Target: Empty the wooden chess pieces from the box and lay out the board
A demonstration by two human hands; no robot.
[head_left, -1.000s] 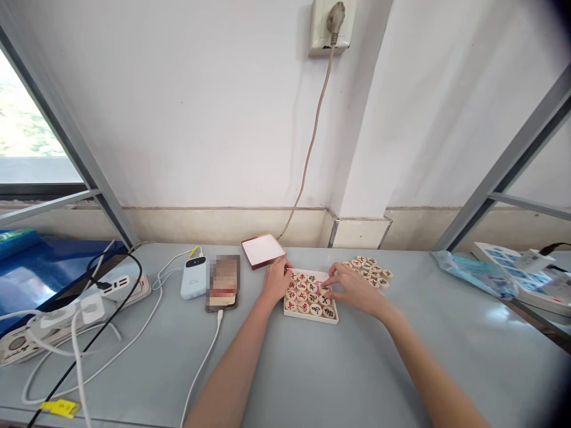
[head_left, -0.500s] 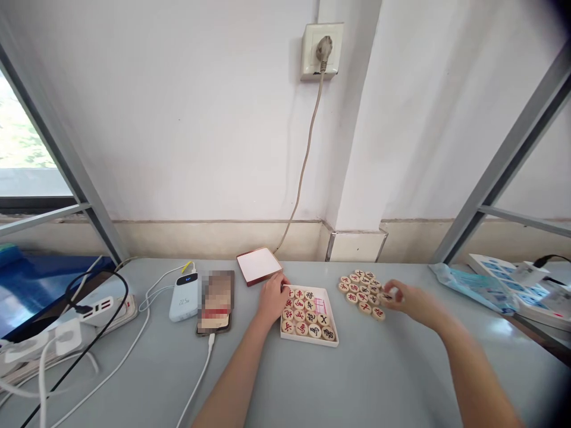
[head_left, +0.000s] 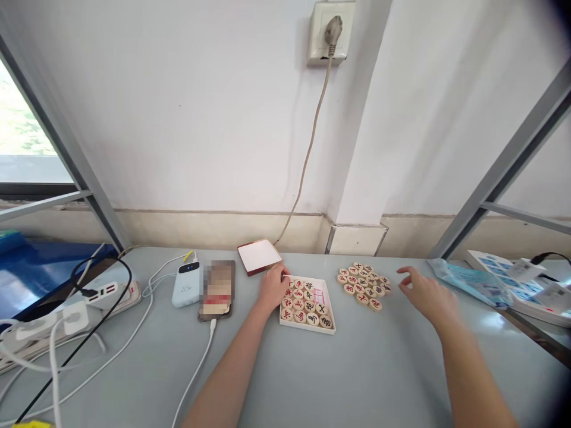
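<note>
Rows of round xiangqi pieces with red and black characters lie in a shallow white box (head_left: 307,327). My left hand (head_left: 272,290) is closed on the box's upper left corner, its fingers curled over the edge. To the right of the box, a loose cluster of more xiangqi pieces (head_left: 363,285) rests flat on the table. My right hand (head_left: 422,292) hovers just right of that cluster, thumb and index finger apart, holding nothing. One patch of the box's floor, with pink lines, shows near its upper right.
Behind the box lies a lid (head_left: 259,257), its white inside up. A phone (head_left: 217,291) on a white cable and a power bank (head_left: 186,285) are at left, near cluttered power strips (head_left: 98,303). A blue plastic packet (head_left: 468,284) lies at right. The grey table (head_left: 357,380) meets a wall.
My right hand has drawn back to the right, off the loose pieces, and its fingers have parted. My left hand stays at the box. The view has tilted slightly down.
</note>
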